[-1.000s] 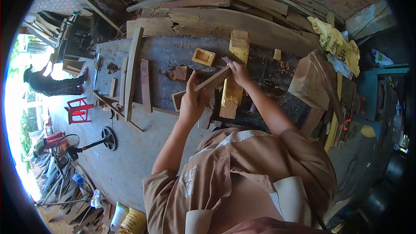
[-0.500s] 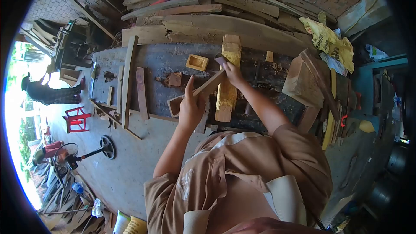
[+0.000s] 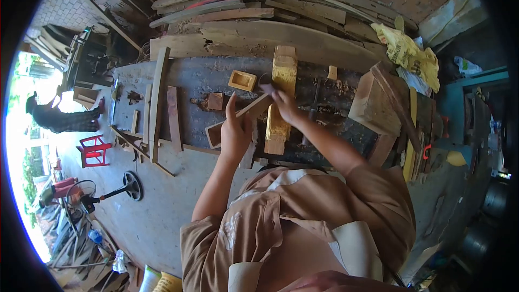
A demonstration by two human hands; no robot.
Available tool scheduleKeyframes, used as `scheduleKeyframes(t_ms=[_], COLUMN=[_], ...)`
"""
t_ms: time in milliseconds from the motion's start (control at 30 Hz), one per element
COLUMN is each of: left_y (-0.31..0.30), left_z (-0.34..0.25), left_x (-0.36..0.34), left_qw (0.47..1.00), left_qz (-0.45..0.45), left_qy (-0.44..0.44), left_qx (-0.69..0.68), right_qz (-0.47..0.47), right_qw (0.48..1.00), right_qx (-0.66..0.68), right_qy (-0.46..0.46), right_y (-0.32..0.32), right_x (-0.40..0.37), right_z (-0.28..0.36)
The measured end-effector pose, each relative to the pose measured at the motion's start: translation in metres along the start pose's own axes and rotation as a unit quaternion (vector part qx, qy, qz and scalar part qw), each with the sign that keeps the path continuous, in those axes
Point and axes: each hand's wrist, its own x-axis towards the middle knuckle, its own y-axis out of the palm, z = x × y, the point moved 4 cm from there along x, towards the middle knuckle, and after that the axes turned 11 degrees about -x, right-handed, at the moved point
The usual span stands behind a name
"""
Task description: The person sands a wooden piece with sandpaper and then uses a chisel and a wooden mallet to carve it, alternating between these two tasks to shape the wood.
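My left hand is closed around a short wooden piece, which slants up to the right above the workbench. At the piece's upper right end, my right hand grips a dark, curled sheet of sandpaper against the wood. Under my right hand lies a thick yellow-coated wooden beam. Just beyond my hands sit a small hollowed wooden box and a square wooden block. My fingers partly hide the wooden piece.
Long wooden strips lie across the bench at left. A large wood block stands at right near a yellow sack. Boards are stacked by the brick wall. A red stool, a fan and another person are at left.
My right hand, with the sandpaper, has slid a little left and down along the wooden piece. My left hand keeps its hold, and the view has shifted slightly.
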Motion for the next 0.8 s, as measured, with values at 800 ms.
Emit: scheduleKeyframes(t_ms=[800], left_y=[-0.010], left_z=[0.006], left_x=[0.019], left_qw=[0.995], left_qz=[0.057], left_qy=[-0.082], left_qx=[-0.002], right_qz=[0.012], right_qw=[0.991], right_qx=[-0.135], right_qy=[0.010], right_y=[0.005], right_x=[-0.022], right_z=[0.027])
